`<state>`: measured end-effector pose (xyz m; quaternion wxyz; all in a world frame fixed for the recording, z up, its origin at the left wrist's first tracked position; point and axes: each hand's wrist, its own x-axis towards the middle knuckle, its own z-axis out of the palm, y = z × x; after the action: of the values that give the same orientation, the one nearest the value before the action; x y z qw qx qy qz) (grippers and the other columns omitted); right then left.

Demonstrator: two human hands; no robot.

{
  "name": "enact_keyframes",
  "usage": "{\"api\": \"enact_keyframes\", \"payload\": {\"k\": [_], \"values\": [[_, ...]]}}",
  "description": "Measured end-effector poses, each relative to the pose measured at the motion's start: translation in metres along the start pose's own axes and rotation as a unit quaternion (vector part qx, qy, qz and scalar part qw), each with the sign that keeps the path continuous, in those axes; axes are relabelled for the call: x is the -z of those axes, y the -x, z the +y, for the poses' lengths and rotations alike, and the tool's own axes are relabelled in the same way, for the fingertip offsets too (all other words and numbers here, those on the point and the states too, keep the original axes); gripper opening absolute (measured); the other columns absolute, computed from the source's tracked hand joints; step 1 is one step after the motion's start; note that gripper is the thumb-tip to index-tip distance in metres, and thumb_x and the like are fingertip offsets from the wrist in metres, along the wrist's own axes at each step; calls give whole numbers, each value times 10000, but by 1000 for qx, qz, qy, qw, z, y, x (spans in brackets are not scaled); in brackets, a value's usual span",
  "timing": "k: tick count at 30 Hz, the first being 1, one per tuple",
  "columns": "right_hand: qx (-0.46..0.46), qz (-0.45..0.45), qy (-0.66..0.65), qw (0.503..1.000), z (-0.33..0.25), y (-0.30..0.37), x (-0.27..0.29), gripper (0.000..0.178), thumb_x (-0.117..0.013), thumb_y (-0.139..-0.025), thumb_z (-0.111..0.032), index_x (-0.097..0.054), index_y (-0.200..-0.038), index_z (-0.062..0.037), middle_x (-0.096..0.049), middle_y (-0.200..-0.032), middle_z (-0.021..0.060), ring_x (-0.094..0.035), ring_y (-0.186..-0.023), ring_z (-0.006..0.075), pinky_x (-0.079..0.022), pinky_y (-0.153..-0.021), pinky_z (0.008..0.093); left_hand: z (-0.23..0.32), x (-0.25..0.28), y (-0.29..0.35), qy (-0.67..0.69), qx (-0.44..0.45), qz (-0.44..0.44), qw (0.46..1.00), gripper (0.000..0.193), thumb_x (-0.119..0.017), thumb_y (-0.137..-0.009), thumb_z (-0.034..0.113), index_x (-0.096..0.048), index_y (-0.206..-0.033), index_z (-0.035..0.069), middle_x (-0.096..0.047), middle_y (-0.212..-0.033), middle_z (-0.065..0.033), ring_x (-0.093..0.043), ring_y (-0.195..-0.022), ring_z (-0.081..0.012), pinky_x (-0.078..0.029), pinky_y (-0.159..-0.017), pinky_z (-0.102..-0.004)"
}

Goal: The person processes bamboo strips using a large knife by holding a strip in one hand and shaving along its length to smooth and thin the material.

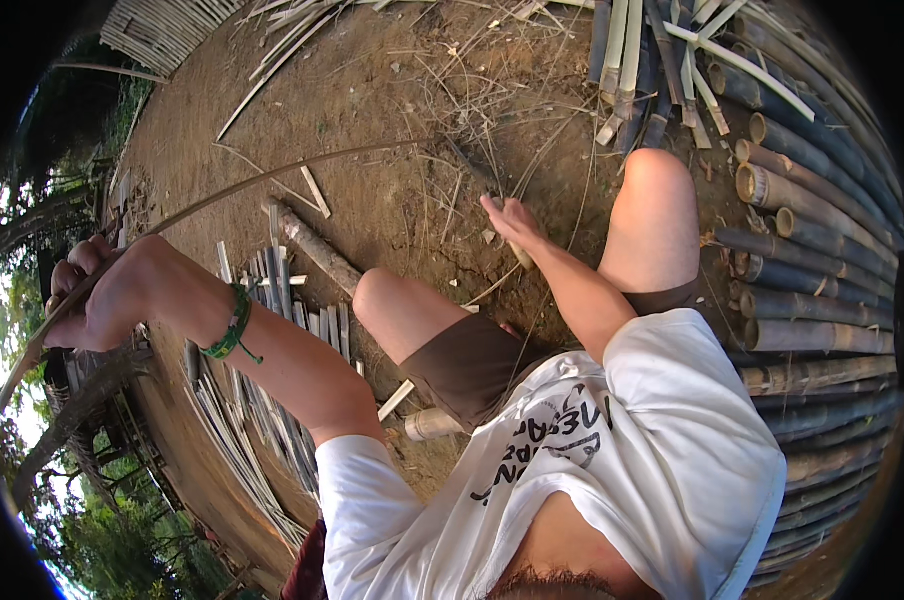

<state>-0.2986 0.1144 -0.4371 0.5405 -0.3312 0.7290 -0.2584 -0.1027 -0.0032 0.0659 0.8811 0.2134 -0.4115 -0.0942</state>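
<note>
My left hand (102, 295) is raised at the far left, its fingers closed around a long, thin bamboo strip (272, 175). The strip arches from beyond that hand across to the middle of the view. Its far end comes close to the tip of a dark-bladed knife (472, 170); whether they touch I cannot tell. Low between my knees, my right hand (515, 222) grips the knife, and a bit of its pale handle shows below the fingers. The thumb side of the right hand is partly hidden.
Thick bamboo poles (822, 335) are stacked along the right. Split bamboo pieces (632, 60) lie at the top right, and more slats (272, 300) lie beside my left knee. A short log (317, 245) rests on the dirt ground (342, 100), among thin shavings (482, 110).
</note>
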Motion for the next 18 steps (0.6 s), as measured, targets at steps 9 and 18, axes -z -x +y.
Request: {"api": "enact_keyframes", "payload": {"k": [9, 18], "values": [[355, 44, -45, 933, -60, 59, -5, 584, -481, -944, -635, -574, -783, -81, -493, -534, -3, -515, -461, 179, -407, -447, 388, 3, 31, -12, 13, 9, -41, 999, 441, -446, -957, 550, -431, -740, 167, -419, -634, -14, -315, -461, -157, -247, -475, -299], [16, -10, 76, 997, -14, -58, -11, 773, -438, -929, -693, -665, -986, 44, -684, -735, 146, -698, -669, 283, -552, -657, 431, 11, 39, -8, 43, 39, -81, 995, 447, -400, -985, 535, -468, -742, 166, -419, -626, -5, -318, -455, -153, -242, -450, -289]]}}
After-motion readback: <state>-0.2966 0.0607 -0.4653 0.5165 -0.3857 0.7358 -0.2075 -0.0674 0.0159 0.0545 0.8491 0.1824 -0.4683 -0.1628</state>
